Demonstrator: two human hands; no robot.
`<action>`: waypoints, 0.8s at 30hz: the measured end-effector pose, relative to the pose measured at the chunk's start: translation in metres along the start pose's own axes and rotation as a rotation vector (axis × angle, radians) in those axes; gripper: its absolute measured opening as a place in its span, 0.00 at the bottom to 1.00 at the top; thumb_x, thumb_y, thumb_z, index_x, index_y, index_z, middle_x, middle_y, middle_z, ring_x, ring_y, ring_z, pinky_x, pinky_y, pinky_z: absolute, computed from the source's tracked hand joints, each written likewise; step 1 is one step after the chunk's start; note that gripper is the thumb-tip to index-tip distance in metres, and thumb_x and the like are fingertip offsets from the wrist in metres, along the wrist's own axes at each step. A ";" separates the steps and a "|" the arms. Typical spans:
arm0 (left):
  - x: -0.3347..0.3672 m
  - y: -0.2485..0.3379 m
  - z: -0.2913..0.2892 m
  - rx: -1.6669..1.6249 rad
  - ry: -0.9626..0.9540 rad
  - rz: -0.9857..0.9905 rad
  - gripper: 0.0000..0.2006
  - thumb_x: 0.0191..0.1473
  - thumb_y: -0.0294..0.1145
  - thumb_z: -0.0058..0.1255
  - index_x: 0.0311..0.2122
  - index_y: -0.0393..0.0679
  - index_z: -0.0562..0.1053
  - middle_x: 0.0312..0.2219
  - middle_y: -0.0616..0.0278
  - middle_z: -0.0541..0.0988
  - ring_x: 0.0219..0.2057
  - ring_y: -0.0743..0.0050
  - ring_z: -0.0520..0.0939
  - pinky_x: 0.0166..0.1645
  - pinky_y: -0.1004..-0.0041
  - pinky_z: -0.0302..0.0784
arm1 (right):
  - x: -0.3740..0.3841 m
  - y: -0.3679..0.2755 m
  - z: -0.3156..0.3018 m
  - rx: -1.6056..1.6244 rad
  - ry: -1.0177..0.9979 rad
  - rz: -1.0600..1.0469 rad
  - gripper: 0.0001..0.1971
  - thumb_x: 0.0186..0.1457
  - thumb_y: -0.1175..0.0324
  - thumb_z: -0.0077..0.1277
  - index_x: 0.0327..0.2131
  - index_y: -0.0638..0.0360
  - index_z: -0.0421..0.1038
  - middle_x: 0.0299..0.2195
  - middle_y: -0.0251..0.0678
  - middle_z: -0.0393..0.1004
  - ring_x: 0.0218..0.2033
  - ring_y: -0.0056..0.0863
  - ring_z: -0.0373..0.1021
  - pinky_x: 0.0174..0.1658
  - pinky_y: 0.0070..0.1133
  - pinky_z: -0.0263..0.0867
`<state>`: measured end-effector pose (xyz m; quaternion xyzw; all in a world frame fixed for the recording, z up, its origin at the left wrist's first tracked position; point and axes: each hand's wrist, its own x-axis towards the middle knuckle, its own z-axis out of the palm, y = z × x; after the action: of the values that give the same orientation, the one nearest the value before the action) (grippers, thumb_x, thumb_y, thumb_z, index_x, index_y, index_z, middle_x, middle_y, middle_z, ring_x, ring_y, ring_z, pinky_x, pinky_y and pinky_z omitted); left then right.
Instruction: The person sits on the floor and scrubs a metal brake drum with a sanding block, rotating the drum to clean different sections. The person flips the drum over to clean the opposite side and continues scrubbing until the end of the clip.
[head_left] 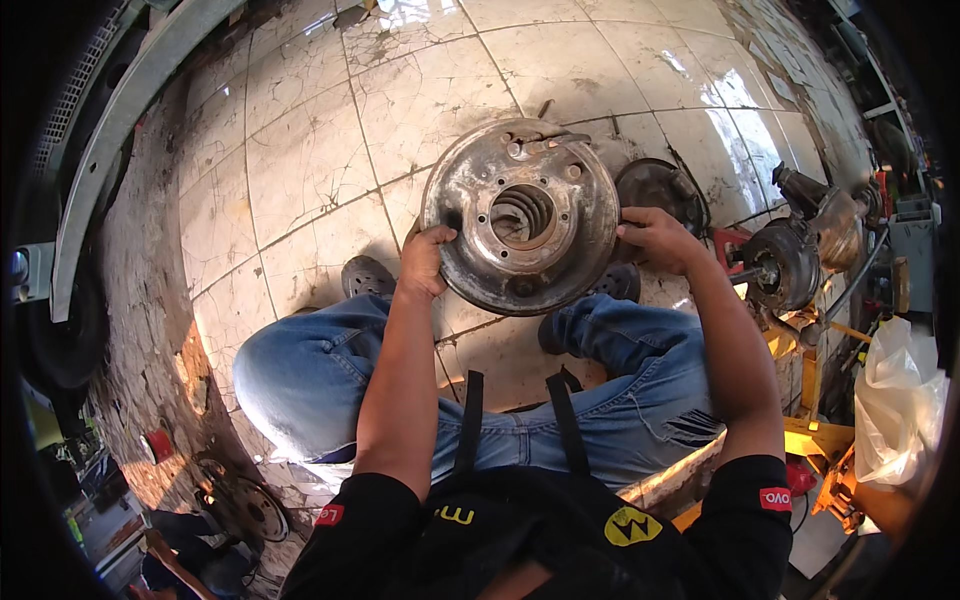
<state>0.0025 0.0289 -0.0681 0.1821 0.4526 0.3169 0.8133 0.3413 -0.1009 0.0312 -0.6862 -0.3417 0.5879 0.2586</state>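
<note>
A round, worn metal brake backing plate (470,255) is held in front of me, above the tiled floor, with its face turned up. Bolt holes ring its large central opening, through which a coiled, spring-like shape shows. My left hand (425,262) grips the left rim, thumb on top. On the opposite rim, my right hand (662,240) pinches the edge; the fingers underneath are hidden. Just beyond my right hand, a darker round brake part (660,190) lies on the tiles.
An axle assembly (785,265) rests on a yellow stand (815,435) at the right, beside a clear plastic bag (900,400). A curved metal bumper (120,120) stands at upper left. Another round plate (262,508) and another person (190,560) are at lower left.
</note>
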 end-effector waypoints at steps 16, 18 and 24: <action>-0.015 0.008 0.021 0.167 0.034 0.190 0.15 0.54 0.27 0.54 0.46 0.32 0.73 0.39 0.55 0.79 0.38 0.67 0.79 0.43 0.69 0.75 | -0.005 -0.139 0.065 -0.714 0.778 -0.323 0.27 0.55 0.74 0.43 0.58 0.37 0.60 0.30 0.56 0.75 0.34 0.53 0.73 0.39 0.41 0.67; -0.012 0.000 0.024 0.126 0.006 0.241 0.15 0.54 0.28 0.54 0.46 0.33 0.73 0.39 0.56 0.79 0.38 0.68 0.79 0.44 0.70 0.74 | 0.023 -0.144 0.079 -0.864 0.777 -0.451 0.23 0.56 0.72 0.44 0.55 0.38 0.66 0.29 0.55 0.75 0.34 0.53 0.73 0.37 0.39 0.69; -0.005 -0.026 0.022 0.203 0.150 0.375 0.16 0.55 0.25 0.53 0.49 0.32 0.72 0.42 0.56 0.79 0.41 0.69 0.77 0.49 0.72 0.70 | 0.087 -0.150 0.082 -1.155 0.541 -0.421 0.19 0.51 0.71 0.46 0.49 0.54 0.70 0.32 0.56 0.75 0.37 0.52 0.74 0.42 0.37 0.70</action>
<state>0.0286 0.0064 -0.0691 0.3199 0.4995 0.4281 0.6818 0.2427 0.0579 0.0757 -0.7560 -0.6512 0.0551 0.0356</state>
